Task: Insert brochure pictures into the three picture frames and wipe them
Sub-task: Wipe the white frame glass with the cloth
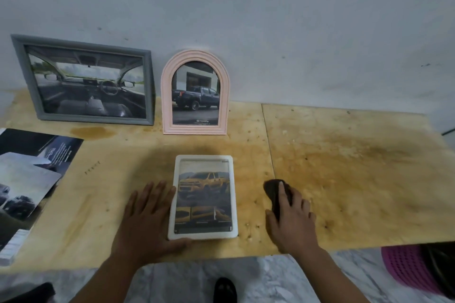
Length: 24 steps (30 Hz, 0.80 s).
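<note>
Frames: grey frame [83,81] and pink arched frame [195,93] leaning filled against the wall. Left hand [147,216] lying flat, fingers spread, bracing the white frame [203,196] flat on the surface [344,179]. Right hand [291,214] pressing loosely on the dark cloth [272,188] just beside it. Best gripping cloth, wiping glass while bracing firmly.

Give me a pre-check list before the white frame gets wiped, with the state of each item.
1. White frame lies flat on the table: ok.
2. Picture already inside it: ok.
3. Left hand steadies its left edge: ok.
4. Right hand rests on the dark cloth: ok.
5. Cloth actually gripped: cannot tell.
6. Grey frame and pink arched frame stand filled, clear of the wipe: ok.
</note>
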### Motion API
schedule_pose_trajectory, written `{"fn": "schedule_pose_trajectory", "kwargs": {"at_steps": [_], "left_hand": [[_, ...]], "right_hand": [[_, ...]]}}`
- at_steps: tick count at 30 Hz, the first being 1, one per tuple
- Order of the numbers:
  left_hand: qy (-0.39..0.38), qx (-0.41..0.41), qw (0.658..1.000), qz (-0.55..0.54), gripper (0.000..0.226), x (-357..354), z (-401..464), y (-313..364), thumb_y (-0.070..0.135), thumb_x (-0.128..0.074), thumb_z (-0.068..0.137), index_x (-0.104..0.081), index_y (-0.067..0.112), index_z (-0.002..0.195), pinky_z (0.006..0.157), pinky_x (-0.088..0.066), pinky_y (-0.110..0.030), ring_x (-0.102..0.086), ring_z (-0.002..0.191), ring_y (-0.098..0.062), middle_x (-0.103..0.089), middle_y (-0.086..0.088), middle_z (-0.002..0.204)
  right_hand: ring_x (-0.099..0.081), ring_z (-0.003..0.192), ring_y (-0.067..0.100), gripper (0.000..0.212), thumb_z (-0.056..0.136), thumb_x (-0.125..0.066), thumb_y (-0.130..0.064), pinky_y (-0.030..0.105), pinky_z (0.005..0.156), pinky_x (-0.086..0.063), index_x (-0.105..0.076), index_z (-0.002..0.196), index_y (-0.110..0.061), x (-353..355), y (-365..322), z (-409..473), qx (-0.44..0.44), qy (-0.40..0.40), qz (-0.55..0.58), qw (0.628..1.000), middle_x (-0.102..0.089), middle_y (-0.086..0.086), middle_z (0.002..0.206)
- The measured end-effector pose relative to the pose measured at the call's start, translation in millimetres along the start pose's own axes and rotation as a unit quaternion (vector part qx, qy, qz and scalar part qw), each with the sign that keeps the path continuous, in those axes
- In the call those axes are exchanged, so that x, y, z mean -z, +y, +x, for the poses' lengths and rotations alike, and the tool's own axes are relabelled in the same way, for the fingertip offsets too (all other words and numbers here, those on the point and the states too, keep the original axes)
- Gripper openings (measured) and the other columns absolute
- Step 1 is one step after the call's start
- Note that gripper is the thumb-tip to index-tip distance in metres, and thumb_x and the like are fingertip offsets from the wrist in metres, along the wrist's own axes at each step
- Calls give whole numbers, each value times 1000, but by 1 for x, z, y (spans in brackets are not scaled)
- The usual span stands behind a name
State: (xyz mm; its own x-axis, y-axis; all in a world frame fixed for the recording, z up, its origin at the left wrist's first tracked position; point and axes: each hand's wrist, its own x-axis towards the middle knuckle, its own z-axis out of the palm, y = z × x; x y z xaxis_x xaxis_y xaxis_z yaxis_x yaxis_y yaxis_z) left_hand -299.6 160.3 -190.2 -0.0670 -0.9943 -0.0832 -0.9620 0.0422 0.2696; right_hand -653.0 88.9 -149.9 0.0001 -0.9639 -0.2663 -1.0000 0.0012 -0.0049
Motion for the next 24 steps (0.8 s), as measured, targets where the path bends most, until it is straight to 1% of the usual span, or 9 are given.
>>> {"fn": "schedule_pose_trajectory", "kwargs": {"at_steps": [2, 4, 7, 9, 11, 13, 15, 19, 24], "left_hand": [[-5, 16, 1000, -16, 124, 2, 1, 1, 102, -44, 65, -31, 24, 161, 124, -16, -55, -19, 157, -28, -24, 1, 169], [5, 69, 996, -48, 117, 8, 7, 4, 98, -46, 68, -38, 23, 157, 121, -25, -51, -33, 150, -27, -36, 0, 163], [36, 211, 970, -112, 92, 28, 19, 25, 89, -46, 78, -50, 25, 143, 88, -53, -40, -60, 111, -22, -56, 3, 127], [26, 263, 955, -136, 68, 33, 22, 46, 81, -38, 87, -54, 34, 134, 76, -53, -35, -59, 98, -15, -47, 11, 111], [30, 297, 937, -184, 62, 30, 24, 66, 83, -35, 82, -62, 38, 115, 79, -52, -36, -58, 96, -16, -44, 9, 105], [61, 325, 911, -246, 65, 27, 27, 81, 87, -35, 73, -65, 35, 100, 85, -52, -40, -60, 97, -23, -47, 5, 103], [75, 360, 881, -299, 66, 29, 30, 93, 86, -38, 73, -66, 35, 103, 92, -50, -41, -59, 100, -26, -50, 2, 103], [114, 363, 853, -357, 63, 43, 51, 115, 100, -30, 70, -56, 53, 104, 100, -50, -50, -58, 105, -26, -52, 12, 102], [127, 299, 865, -382, 102, 61, 109, 157, 105, -25, 66, -58, 33, 131, 99, -53, -50, -54, 115, -21, -51, 5, 122]], "right_hand": [[-33, 137, 39, 77, 97, -40, -60, 57, 103, -38, -17, 162, -25, 17, -13, 0, -32, 51, 52, 997, -28, 13, 157], [-35, 136, 36, 70, 97, -43, -55, 58, 102, -38, -28, 158, -25, 31, -26, -2, -1, 127, 84, 988, -34, 10, 152], [-42, 135, 23, 65, 100, -53, -43, 47, 105, -43, -27, 158, -30, 42, -55, 5, 48, 7, 269, 962, -43, -4, 143], [-55, 127, 17, 51, 98, -62, -37, 41, 100, -54, -45, 146, -28, 46, -77, 11, -3, -119, 474, 873, -54, -9, 134], [-70, 100, 11, 22, 97, -66, -30, 31, 81, -61, -62, 118, -25, 47, -91, 14, -53, -157, 584, 795, -69, -3, 114], [-73, 88, 10, 12, 98, -65, -26, 29, 76, -62, -69, 109, -23, 44, -96, 15, -76, -180, 630, 751, -75, 0, 103], [-75, 89, 11, 13, 99, -64, -25, 32, 78, -63, -74, 108, -26, 46, -95, 15, -76, -197, 666, 715, -78, -3, 100], [-73, 87, 5, 17, 97, -69, -24, 22, 66, -59, -69, 110, -35, 64, -78, 25, -73, -138, 688, 708, -75, -7, 104], [-75, 93, 16, 34, 94, -72, -26, 36, 68, -64, -64, 126, -32, 104, -32, 68, -45, -24, 692, 720, -73, -1, 111]]}}
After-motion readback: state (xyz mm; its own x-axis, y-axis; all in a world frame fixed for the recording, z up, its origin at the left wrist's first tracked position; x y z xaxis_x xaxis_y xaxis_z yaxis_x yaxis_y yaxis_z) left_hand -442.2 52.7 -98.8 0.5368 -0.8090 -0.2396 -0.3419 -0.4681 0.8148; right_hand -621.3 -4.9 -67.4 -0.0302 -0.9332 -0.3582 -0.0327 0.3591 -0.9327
